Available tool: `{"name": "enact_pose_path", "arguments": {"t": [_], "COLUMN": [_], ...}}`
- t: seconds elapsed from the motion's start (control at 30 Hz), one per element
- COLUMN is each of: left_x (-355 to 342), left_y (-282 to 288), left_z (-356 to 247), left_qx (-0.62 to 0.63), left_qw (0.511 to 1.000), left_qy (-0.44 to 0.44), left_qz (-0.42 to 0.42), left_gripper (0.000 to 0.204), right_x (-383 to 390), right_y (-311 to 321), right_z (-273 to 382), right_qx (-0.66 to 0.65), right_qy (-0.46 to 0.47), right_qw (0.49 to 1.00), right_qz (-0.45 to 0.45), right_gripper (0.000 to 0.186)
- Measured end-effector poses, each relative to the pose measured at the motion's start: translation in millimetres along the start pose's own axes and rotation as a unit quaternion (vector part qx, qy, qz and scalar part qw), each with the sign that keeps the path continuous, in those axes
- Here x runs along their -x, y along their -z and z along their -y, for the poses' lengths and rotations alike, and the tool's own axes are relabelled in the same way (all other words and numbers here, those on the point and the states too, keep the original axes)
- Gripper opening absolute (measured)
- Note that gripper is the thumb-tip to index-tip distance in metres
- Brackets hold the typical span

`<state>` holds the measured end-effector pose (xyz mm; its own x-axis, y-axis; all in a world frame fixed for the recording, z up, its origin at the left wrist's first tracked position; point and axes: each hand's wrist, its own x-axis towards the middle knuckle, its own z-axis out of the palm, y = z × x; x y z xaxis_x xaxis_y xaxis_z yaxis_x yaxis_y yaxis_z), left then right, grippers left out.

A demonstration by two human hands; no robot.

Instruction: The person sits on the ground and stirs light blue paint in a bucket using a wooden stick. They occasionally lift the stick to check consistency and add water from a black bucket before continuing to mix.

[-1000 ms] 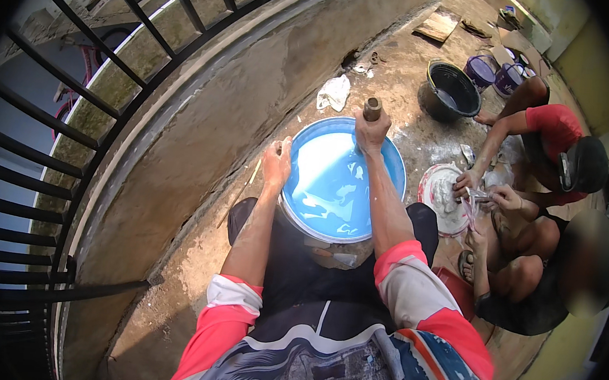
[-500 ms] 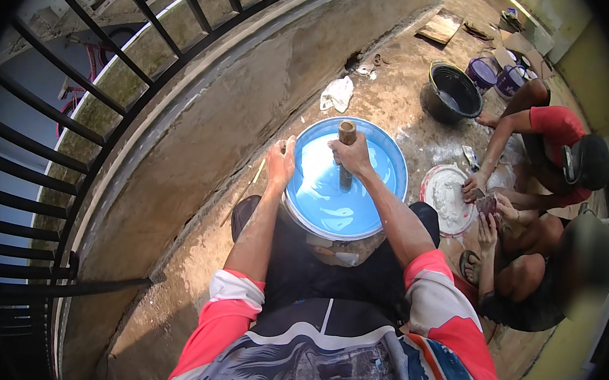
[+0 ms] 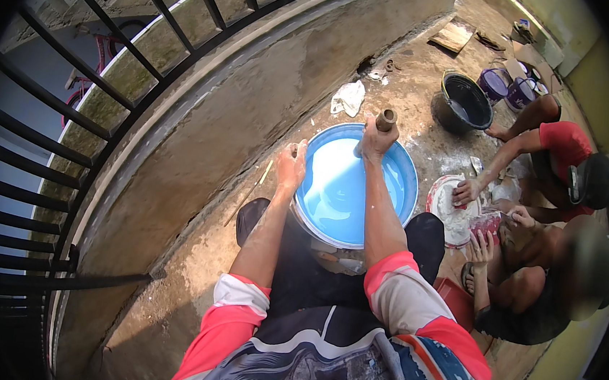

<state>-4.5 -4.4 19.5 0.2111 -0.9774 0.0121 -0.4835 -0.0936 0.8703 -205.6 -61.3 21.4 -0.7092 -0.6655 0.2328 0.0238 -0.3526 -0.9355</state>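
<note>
Low wall (image 3: 201, 130) curves up the left side, black railing (image 3: 100, 129) on top; dark lens edge cuts the railing off. Behind its bars, a pink bike (image 3: 102, 49), mostly hidden.

Two co-workers crouch at right: one red shirt (image 3: 564, 140), one dark top (image 3: 524, 325) (head a blur, features lost).

Bucket (image 3: 412, 188) sits between the wearer's knees, blue paint (image 3: 333, 192) inside with bright glare. Its base is hidden; small items below it are hard to make out. Any label on its side is out of sight.

Black pail (image 3: 443, 115) beyond, to the right. Tub (image 3: 431, 201) with red-and-white rim holds white paste, a co-worker's hand in it. Two purple pails (image 3: 493, 85) farther off; pale marks on one, too small to read.

White cloth (image 3: 349, 97) on the floor near the wall.

Right hand (image 3: 379, 142): grip closed round a brown stick (image 3: 387, 118), lower end lost in the paint. Left hand (image 3: 291, 163): fingers curled at the bucket's left rim; cannot tell whether this grip clamps it.
</note>
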Motion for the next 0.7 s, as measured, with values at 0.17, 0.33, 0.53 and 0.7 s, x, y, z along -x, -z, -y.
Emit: {"name": "enact_pose_path", "arguments": {"t": [0.17, 0.33, 0.53, 0.7], "left_x": [2, 5, 2, 1], "left_y": [9, 10, 3, 4], "left_z": [-2, -6, 3, 10], "left_qx": [-0.01, 0.004, 0.0, -0.005], "left_qw": [1.0, 1.0, 1.0, 1.0], "left_qy": [0.021, 0.012, -0.017, -0.012], "left_qz": [0.02, 0.018, -0.009, -0.005], "left_gripper": [0.047, 0.049, 0.049, 0.05], "right_x": [71, 84, 38, 4], "right_y": [-11, 19, 49, 66], "right_z": [28, 61, 64, 53], "right_qx": [-0.079, -0.021, 0.143, 0.131], "right_qy": [-0.132, -0.193, 0.0, 0.135], "right_qw": [0.969, 0.898, 0.921, 0.955], "right_qz": [0.196, 0.395, 0.362, 0.23], "right_gripper": [0.019, 0.02, 0.019, 0.019]}}
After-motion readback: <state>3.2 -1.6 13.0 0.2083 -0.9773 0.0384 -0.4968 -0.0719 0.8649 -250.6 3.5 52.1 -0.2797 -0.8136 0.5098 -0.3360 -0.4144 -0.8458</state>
